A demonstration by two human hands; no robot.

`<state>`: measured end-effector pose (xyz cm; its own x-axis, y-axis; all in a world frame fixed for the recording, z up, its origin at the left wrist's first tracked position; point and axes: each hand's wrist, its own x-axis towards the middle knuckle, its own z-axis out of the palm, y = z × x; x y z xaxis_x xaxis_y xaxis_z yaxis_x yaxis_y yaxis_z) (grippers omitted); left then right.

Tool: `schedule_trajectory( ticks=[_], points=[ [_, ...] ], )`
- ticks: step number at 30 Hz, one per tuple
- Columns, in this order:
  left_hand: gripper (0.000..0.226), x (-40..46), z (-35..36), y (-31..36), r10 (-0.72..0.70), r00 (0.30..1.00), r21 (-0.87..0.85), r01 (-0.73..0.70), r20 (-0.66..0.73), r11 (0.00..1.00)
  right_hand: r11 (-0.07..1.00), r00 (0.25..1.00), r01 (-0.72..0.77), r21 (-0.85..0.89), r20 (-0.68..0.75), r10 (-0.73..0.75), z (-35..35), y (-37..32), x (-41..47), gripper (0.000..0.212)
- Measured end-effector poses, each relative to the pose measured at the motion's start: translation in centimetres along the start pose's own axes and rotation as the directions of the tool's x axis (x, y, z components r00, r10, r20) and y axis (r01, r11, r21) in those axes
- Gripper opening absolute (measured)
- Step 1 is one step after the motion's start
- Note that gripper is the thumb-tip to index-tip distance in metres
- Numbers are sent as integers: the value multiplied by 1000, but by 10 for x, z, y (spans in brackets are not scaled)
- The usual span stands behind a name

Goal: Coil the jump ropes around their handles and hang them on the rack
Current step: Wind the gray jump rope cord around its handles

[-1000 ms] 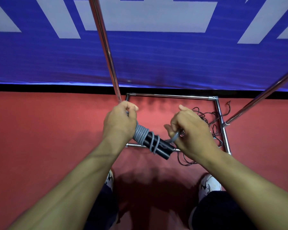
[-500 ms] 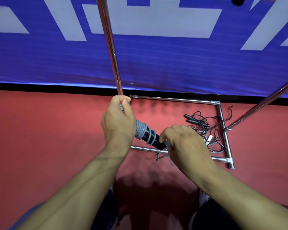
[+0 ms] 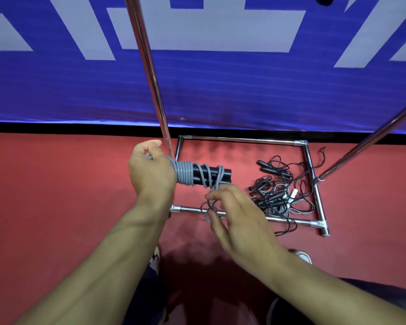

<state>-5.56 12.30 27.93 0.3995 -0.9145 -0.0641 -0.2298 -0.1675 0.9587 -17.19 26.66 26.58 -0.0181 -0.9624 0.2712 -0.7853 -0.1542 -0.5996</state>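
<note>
Tension matters most here, I judge: the grey rope (image 3: 185, 172) already sits in tight turns round the 2 black handles (image 3: 211, 175), so the loose tail should be pulled snug and tucked under a turn before hanging on the rack (image 3: 242, 140). Left hand (image 3: 151, 171) grips the handle bundle, held level above the red floor (image 3: 56, 195); right hand (image 3: 238, 215), just below, pinches the tail with curled fingers.
</note>
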Motion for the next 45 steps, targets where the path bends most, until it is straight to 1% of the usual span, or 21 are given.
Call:
schedule_trajectory(
  ticks=[2, 4, 6, 8, 11, 14, 15, 16, 17, 18, 20, 21, 22, 28, 30, 34, 37, 40, 42, 43, 45],
  points=[
    [23, -3, 2, 1, -9, 1000, -25, 10, 11, 1000, 992, 998, -49, 119, -42, 54, -1, 1, 2, 23],
    [26, -3, 3, 1, -24, 1000, -46, 25, 18, 999, 935, 982, -145, 323, -67, 176, -1, -3, 4, 16],
    [27, -3, 4, 0, -25, 999, -62, 27, 25, 998, 743, 930, -274, 610, -29, 367, 0, -9, 9, 10],
    [25, -5, 6, -1, -3, 1000, -70, 5, 31, 998, 494, 856, -345, 798, 51, 515, 0, -10, 15, 23],
    [22, -7, 6, 1, 25, 999, -76, -24, 21, 997, 375, 795, -414, 830, 130, 592, 3, -6, 20, 30],
    [22, -8, 4, 3, 40, 999, -59, -38, 21, 998, 209, 738, -487, 848, 271, 618, 6, -5, 22, 26],
    [22, -9, 3, 3, 44, 999, -51, -43, 25, 998, 195, 727, -525, 828, 317, 609, 5, -4, 22, 23],
    [22, -9, 3, 4, 46, 998, -53, -45, 29, 998, 225, 722, -565, 794, 344, 601, 4, -2, 21, 18],
    [22, -8, 2, 4, 46, 998, -58, -44, 33, 997, 314, 729, -604, 733, 348, 590, 3, 3, 20, 12],
    [22, -9, 2, 5, 43, 998, -67, -41, 39, 997, 462, 750, -625, 629, 319, 579, 1, 9, 19, 7],
    [23, -8, 2, 6, 35, 998, -98, -30, 45, 995, 781, 845, -535, 322, 180, 504, -3, 19, 19, 13],
    [23, -8, 2, 7, 30, 999, -112, -24, 46, 993, 869, 887, -460, 180, 129, 443, -5, 22, 19, 21],
    [23, -8, 2, 6, 22, 999, -118, -16, 45, 993, 906, 911, -410, 103, 107, 399, -6, 25, 18, 26],
    [27, -3, 6, -1, -144, 988, -138, 151, 60, 979, 975, 971, -219, 43, 103, 214, -7, 20, 12, 43],
    [27, -3, 4, -1, -198, 976, -157, 209, 86, 965, 979, 978, -186, 77, 112, 177, -9, 21, 14, 44],
    [28, -3, 1, 2, -196, 973, -162, 215, 125, 963, 996, 959, -85, -35, 267, 92, -15, 33, 23, 46],
    [28, -6, 0, 5, -192, 969, -148, 216, 158, 965, 998, 961, -33, -59, 271, 48, -19, 40, 24, 46],
    [27, -7, 0, 8, -220, 957, -157, 251, 190, 955, 993, 972, -94, 72, 222, 76, -15, 38, 19, 36],
    [28, -9, 0, 9, -240, 949, -154, 274, 205, 949, 946, 959, -213, 243, 238, 154, -10, 32, 17, 27],
    [28, -10, 0, 9, -250, 946, -153, 283, 206, 947, 873, 940, -308, 378, 266, 216, -7, 28, 17, 25],
    [25, -13, 0, 12, -273, 940, -169, 308, 204, 936, 644, 892, -451, 618, 322, 317, -5, 17, 21, 25]
  ],
)
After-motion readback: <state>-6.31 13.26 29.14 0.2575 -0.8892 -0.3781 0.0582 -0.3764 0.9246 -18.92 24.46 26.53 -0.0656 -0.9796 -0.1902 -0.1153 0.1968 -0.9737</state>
